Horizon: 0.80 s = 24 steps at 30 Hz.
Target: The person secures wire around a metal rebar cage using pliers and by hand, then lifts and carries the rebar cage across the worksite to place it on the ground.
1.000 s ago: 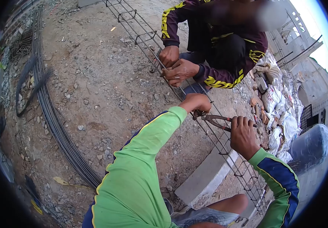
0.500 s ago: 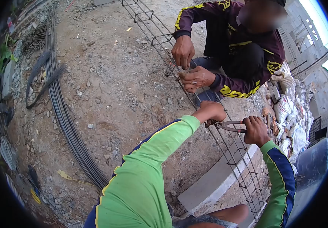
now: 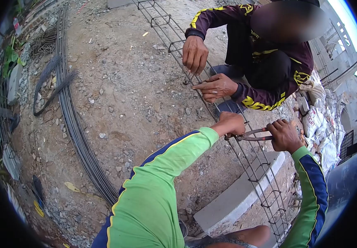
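A long rebar cage point(image 3: 251, 167) of thin bars and stirrups runs from the top middle to the lower right. My left hand point(image 3: 231, 123) is closed at one of its bars, over a joint; what its fingers hold is hidden. Just right of it, the jaws of red-handled pincers point(image 3: 253, 135) meet the cage. My right hand point(image 3: 285, 135) is wrapped round the pincer handles, which stand apart. Across the cage crouches a co-worker point(image 3: 269, 62), one hand point(image 3: 195, 55) over the bars and the other point(image 3: 217, 88) pointing along them.
A concrete block point(image 3: 236, 194) lies under the cage near my knee. Bundled rebar point(image 3: 77, 132) curves along the ground at the left, with dark wire strands point(image 3: 48, 84) across it. White sacks point(image 3: 317, 124) and rubble lie at the right beside a blue drum point(image 3: 343, 177).
The co-worker's hands have moved apart at the cage. The pincer handles have opened wider after closing somewhat. The whole view has shifted, with the scene now further right.
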Motion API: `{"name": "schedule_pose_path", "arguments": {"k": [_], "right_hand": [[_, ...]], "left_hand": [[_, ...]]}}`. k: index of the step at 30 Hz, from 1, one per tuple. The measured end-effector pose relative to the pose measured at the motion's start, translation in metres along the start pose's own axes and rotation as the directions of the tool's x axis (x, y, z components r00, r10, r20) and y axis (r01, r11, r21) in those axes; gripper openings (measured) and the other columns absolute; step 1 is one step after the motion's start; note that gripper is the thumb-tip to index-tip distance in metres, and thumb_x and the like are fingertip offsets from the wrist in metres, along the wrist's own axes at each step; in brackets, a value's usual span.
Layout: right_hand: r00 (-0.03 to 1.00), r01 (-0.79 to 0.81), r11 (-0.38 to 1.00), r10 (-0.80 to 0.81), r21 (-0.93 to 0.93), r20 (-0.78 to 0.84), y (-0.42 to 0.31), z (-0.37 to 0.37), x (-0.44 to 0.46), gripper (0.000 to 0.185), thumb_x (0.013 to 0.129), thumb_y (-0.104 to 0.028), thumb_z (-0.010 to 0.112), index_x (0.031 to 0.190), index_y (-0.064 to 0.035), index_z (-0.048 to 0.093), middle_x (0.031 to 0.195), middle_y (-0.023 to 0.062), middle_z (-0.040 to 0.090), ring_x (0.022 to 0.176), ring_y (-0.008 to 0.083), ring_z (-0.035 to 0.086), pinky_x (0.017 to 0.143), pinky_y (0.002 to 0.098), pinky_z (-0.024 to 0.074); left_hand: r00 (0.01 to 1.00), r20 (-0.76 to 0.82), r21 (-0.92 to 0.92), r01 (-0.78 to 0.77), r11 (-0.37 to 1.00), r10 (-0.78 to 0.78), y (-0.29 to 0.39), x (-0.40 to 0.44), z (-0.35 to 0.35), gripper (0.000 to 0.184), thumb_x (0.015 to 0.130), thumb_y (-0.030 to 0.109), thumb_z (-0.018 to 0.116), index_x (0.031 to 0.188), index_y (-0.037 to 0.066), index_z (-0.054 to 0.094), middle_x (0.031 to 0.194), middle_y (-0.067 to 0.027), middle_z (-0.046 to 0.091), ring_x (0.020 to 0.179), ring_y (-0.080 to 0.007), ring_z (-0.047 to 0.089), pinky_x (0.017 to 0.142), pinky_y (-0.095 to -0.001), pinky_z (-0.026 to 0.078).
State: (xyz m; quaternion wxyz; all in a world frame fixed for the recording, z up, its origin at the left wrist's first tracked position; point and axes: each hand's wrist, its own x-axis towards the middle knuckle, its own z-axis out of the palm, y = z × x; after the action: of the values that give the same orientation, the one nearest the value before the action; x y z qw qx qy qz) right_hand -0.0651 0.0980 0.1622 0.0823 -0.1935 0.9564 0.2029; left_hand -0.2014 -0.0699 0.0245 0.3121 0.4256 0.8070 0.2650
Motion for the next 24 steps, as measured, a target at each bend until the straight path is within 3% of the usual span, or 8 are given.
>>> {"name": "schedule_pose_path", "arguments": {"k": [5,6,8,11,16,18,19,24], "right_hand": [[0.801,-0.489,0.815,0.277,0.312,0.531,-0.046,-0.041,-0.015,0.032,0.073,-0.011,0.056,0.102,-0.003,0.068,0.071,0.0251,0.064,0.068,0.0394,0.065,0.071,0.0487,0.0523],[0.717,-0.601,0.659,0.194,0.452,0.67,-0.046,-0.037,-0.017,0.031,0.077,-0.01,0.058,0.105,0.0001,0.064,0.075,0.0245,0.067,0.065,0.0363,0.066,0.066,0.0442,0.0534],[0.53,-0.844,-0.078,0.017,0.53,0.848,-0.062,-0.041,-0.021,0.031,0.083,-0.007,0.059,0.112,0.0031,0.057,0.081,0.0224,0.069,0.067,0.033,0.068,0.061,0.0386,0.054],[0.627,-0.682,-0.631,-0.243,0.371,0.74,-0.07,-0.013,-0.038,0.04,0.088,-0.007,0.067,0.121,0.0041,0.048,0.084,0.0194,0.068,0.069,0.028,0.07,0.059,0.033,0.0566],[0.482,-0.876,-0.07,-0.071,0.477,0.873,-0.086,-0.039,-0.019,0.057,0.08,-0.016,0.082,0.121,0.0059,0.048,0.086,0.0183,0.069,0.07,0.023,0.07,0.059,0.031,0.0558],[0.471,-0.853,0.361,0.221,0.377,0.854,-0.091,-0.044,-0.019,0.066,0.074,-0.025,0.085,0.119,0.0067,0.048,0.089,0.0198,0.069,0.074,0.0249,0.071,0.063,0.0364,0.0563],[0.677,-0.66,0.665,0.324,0.35,0.661,-0.091,-0.034,-0.031,0.065,0.073,-0.031,0.081,0.116,0.0056,0.049,0.086,0.0206,0.069,0.076,0.0311,0.07,0.067,0.0437,0.0548],[0.839,-0.525,0.837,0.477,0.156,0.263,-0.118,-0.046,-0.045,0.057,0.075,-0.026,0.072,0.12,0.0016,0.051,0.096,0.0199,0.062,0.085,0.0364,0.062,0.073,0.0477,0.0488]], "left_hand": [[1.0,0.002,-0.005,-0.011,1.0,0.011,0.001,0.0,0.0,0.045,0.081,0.035,0.056,0.106,0.002,0.074,0.111,-0.0179,0.072,0.109,-0.0308,0.068,0.092,-0.0396,0.049],[1.0,-0.002,-0.002,-0.018,1.0,0.018,0.0,0.002,0.001,0.044,0.081,0.034,0.056,0.107,0.002,0.074,0.112,-0.018,0.072,0.109,-0.0308,0.067,0.092,-0.0397,0.049],[1.0,-0.016,-0.008,-0.025,1.0,0.025,0.0,0.004,0.002,0.044,0.08,0.033,0.056,0.107,0.002,0.074,0.112,-0.0182,0.071,0.11,-0.0307,0.067,0.092,-0.0399,0.049],[1.0,-0.005,0.003,-0.005,1.0,0.005,-0.003,0.008,0.005,0.043,0.08,0.032,0.056,0.107,0.003,0.074,0.113,-0.0176,0.071,0.11,-0.0307,0.067,0.092,-0.0399,0.049],[1.0,0.014,-0.008,-0.019,1.0,0.019,-0.002,0.005,0.002,0.043,0.08,0.03,0.056,0.107,0.003,0.074,0.112,-0.0169,0.072,0.109,-0.03,0.068,0.092,-0.0393,0.049],[1.0,0.023,-0.004,-0.021,1.0,0.021,-0.001,0.006,0.0,0.043,0.08,0.03,0.056,0.106,0.003,0.075,0.111,-0.0166,0.072,0.109,-0.0294,0.068,0.092,-0.0393,0.049],[0.999,0.03,-0.002,-0.02,1.0,0.02,-0.002,0.007,0.001,0.042,0.08,0.03,0.056,0.106,0.003,0.075,0.11,-0.0162,0.073,0.108,-0.0289,0.068,0.092,-0.0392,0.05],[0.998,0.067,-0.019,0.008,1.0,-0.007,-0.002,0.011,0.002,0.041,0.08,0.03,0.056,0.105,0.003,0.075,0.108,-0.0148,0.073,0.107,-0.0281,0.069,0.09,-0.0388,0.05]]}}
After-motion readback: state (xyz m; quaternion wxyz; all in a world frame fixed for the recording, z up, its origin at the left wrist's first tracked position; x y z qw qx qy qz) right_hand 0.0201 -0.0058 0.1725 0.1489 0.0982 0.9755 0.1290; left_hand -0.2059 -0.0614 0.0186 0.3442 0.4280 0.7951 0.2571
